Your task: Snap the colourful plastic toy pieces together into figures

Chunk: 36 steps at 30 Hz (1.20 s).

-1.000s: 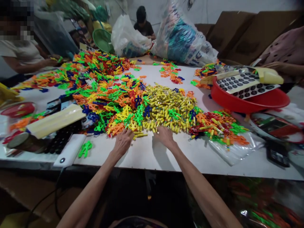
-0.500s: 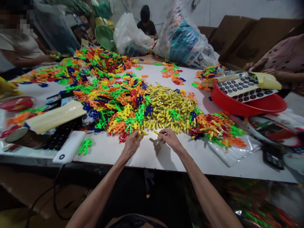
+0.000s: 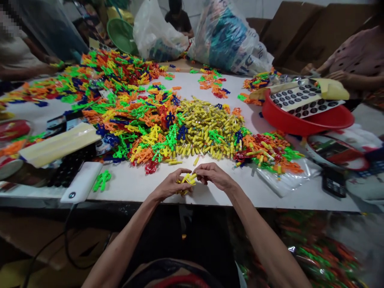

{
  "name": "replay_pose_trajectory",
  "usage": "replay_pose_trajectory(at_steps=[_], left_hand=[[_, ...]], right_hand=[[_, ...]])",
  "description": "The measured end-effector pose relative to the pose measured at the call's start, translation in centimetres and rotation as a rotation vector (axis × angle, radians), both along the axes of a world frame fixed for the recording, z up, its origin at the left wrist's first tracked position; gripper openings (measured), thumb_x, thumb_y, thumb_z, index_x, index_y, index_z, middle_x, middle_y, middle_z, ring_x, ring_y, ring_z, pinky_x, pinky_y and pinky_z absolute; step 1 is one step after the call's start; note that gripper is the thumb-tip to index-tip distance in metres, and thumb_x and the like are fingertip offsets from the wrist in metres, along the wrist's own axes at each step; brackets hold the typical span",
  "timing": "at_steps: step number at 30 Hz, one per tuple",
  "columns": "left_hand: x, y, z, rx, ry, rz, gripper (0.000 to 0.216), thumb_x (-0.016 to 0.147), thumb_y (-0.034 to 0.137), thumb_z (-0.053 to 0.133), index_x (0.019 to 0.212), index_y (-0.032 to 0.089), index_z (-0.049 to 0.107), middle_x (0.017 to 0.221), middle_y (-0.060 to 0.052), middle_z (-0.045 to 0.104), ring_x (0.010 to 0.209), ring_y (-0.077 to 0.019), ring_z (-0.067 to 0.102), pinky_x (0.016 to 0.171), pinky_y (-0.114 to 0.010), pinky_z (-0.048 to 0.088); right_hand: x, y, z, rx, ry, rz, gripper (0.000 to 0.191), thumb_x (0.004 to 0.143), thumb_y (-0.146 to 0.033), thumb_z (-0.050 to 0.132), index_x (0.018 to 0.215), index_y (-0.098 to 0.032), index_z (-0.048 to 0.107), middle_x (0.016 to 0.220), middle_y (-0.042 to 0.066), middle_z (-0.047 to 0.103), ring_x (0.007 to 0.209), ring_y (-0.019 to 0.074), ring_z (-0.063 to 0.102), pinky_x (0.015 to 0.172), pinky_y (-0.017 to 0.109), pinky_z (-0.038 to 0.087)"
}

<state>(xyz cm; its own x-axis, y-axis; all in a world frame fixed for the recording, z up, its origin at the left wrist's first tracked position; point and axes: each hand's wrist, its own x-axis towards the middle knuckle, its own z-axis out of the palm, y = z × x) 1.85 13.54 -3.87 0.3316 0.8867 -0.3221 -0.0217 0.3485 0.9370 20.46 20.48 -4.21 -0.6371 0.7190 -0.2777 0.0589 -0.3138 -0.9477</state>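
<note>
My left hand (image 3: 169, 185) is curled around a small bunch of yellow plastic pieces (image 3: 187, 179) near the table's front edge. My right hand (image 3: 213, 175) meets it from the right, its fingertips pinching the same yellow pieces. Both hands hover just above the white table (image 3: 198, 194). Right behind them lies a big heap of yellow pieces (image 3: 207, 132). To the left of that heap spreads a pile of mixed colourful plastic toy figures (image 3: 129, 104). A smaller mixed pile (image 3: 270, 154) lies to the right on a clear plastic bag.
A red basin (image 3: 303, 122) with dotted sheets stands at right. A white power bank (image 3: 81, 182), a yellow-lidded box (image 3: 58, 144) and a green figure (image 3: 102, 181) lie at left. Filled plastic sacks (image 3: 228, 38) stand at the back. Other people work at left, right and far end.
Both hands pulled back from the yellow heap toward the table's front edge, carrying yellow pieces, and came together over them.
</note>
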Motion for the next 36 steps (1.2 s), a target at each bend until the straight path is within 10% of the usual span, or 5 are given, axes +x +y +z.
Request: replay_pose_trajectory(at_steps=[24,32,36], left_hand=[[-0.1,0.2,-1.4,-0.071,-0.136,-0.210,0.092,0.068,0.031,0.072,0.143,0.015,0.021,0.068,-0.004,0.069,0.054,-0.0135,0.059,0.054,-0.024,0.043],[1.0,2.3,-2.5,0.027,0.092,-0.235,0.091,0.070,0.036,0.068,0.143,0.014,0.019,0.072,-0.001,0.066,0.055,-0.0094,0.053,0.053,-0.021,0.037],[-0.4,4.4,-0.5,0.337,0.614,0.042,0.056,0.080,0.039,0.054,0.131,0.017,0.045,0.090,-0.007,0.065,0.072,-0.0162,0.058,0.064,-0.028,0.042]], right_hand=[[1.2,-2.2,-1.7,-0.102,0.133,0.039,0.025,0.070,-0.035,0.069,0.081,-0.013,0.067,0.065,0.002,0.062,0.054,0.0096,0.053,0.056,0.024,0.043],[2.3,-1.4,-0.7,0.184,-0.117,-0.100,0.024,0.067,-0.037,0.068,0.075,-0.015,0.064,0.058,0.000,0.059,0.053,0.0116,0.053,0.053,0.025,0.044],[9.0,2.3,-0.5,0.391,-0.309,-0.458,0.034,0.066,-0.044,0.067,0.082,-0.015,0.064,0.066,0.005,0.062,0.058,0.0167,0.057,0.056,0.031,0.047]])
